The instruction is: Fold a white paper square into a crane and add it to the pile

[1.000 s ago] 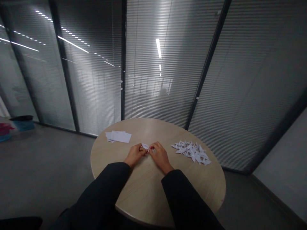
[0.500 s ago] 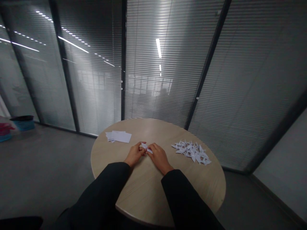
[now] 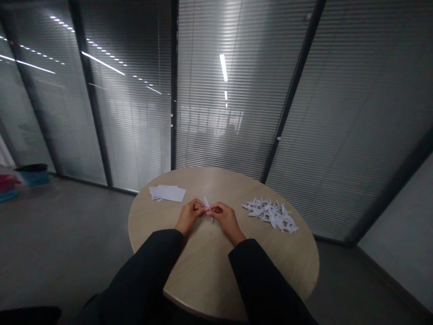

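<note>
While they meet at the fingertips, the left hand [image 3: 191,215] and right hand [image 3: 226,220] pinch a narrow folded white paper [image 3: 206,203] upright above the round wooden table [image 3: 203,271]. Too hard a squeeze could crumple it; a careless sweep of the right hand could scatter the pile of folded paper shapes [image 3: 270,215], and the loose white sheets [image 3: 168,193] lie farther left.

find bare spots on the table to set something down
The widest bare wood on the round table lies between the black sleeves, just below the left hand and right hand. Another patch lies left of the white paper sheets. It is crowded at the right, under the pile of folded paper pieces.
</note>
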Demonstrator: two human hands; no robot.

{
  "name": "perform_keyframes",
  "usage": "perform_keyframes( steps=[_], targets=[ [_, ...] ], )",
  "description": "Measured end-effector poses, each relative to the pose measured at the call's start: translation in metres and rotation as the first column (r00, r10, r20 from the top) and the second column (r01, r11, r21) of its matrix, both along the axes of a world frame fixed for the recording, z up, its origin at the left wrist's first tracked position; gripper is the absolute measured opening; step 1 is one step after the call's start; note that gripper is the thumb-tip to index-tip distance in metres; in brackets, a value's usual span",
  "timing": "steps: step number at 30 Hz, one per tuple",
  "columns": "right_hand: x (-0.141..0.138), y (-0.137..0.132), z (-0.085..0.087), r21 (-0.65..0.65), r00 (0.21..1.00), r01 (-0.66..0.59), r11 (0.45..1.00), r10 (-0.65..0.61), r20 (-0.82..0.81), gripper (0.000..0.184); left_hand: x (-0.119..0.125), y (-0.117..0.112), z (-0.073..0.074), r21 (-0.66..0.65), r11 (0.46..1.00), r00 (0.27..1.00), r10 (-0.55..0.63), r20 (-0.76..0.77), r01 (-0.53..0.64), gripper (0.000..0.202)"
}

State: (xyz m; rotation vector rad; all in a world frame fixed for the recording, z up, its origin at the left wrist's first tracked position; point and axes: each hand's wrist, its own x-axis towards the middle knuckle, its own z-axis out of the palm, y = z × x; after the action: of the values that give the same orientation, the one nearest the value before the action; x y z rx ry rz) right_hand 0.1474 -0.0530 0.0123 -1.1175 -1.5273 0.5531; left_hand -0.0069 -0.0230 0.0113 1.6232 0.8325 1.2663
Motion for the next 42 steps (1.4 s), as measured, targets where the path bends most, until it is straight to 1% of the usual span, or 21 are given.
perform_keyframes(
  steps=[6,10,14,16,20,22,24,28,30,37,39,42],
  targets=[
    [0.0,-0.001,0.003,-0.061,0.985,-0.074,0.995,0.064,-0.161,0.023,0.0,-0.005,0.008,-0.043,0.999,0.998,-0.024,0.065,0.027,0.035],
    [0.001,0.002,0.002,-0.063,0.977,-0.085,0.994,0.07,-0.201,0.023,0.0,-0.006,0.01,-0.063,0.997,0.995,-0.049,0.086,0.054,0.037],
    [0.002,0.004,0.0,-0.027,0.986,-0.024,0.999,0.02,-0.167,0.022,0.0,-0.002,0.004,-0.031,0.999,0.998,-0.043,0.042,0.044,0.036],
    [0.002,0.004,-0.001,-0.002,0.99,0.002,1.0,-0.003,-0.141,0.022,-0.001,0.0,0.001,0.016,0.999,0.999,-0.041,-0.007,0.041,0.033],
    [0.0,0.002,-0.001,0.044,0.995,0.005,0.999,-0.001,-0.099,0.021,-0.002,-0.001,0.0,0.147,0.989,0.995,0.027,-0.096,-0.012,0.026],
    [-0.001,0.001,-0.001,0.058,0.996,-0.002,0.998,0.007,-0.088,0.021,-0.002,-0.002,0.0,0.174,0.984,0.993,0.057,-0.099,-0.039,0.024],
    [-0.002,0.001,-0.002,0.065,0.996,-0.004,0.998,0.01,-0.085,0.022,-0.001,-0.002,0.0,0.169,0.985,0.996,0.052,-0.079,-0.038,0.023],
    [-0.002,0.003,-0.003,0.064,0.997,-0.001,0.998,0.006,-0.074,0.022,0.002,0.002,-0.003,0.119,0.993,0.998,-0.016,-0.056,0.023,0.024],
    [-0.001,0.003,-0.004,0.06,0.998,-0.007,0.998,0.011,-0.065,0.022,0.003,0.004,-0.005,0.106,0.994,0.998,-0.028,-0.051,0.033,0.026],
    [-0.001,0.004,-0.005,0.064,0.998,-0.036,0.997,0.04,-0.049,0.019,0.003,0.002,-0.004,0.133,0.991,0.998,0.003,-0.07,0.006,0.026],
    [-0.001,0.004,-0.005,0.065,0.998,-0.029,0.997,0.033,-0.054,0.019,0.003,0.0,-0.002,0.139,0.99,0.997,0.032,-0.073,-0.021,0.025],
    [-0.002,0.004,-0.006,0.067,0.998,-0.033,0.997,0.036,-0.053,0.019,0.003,-0.002,0.0,0.194,0.978,0.994,0.085,-0.066,-0.07,0.024]
  ],
)
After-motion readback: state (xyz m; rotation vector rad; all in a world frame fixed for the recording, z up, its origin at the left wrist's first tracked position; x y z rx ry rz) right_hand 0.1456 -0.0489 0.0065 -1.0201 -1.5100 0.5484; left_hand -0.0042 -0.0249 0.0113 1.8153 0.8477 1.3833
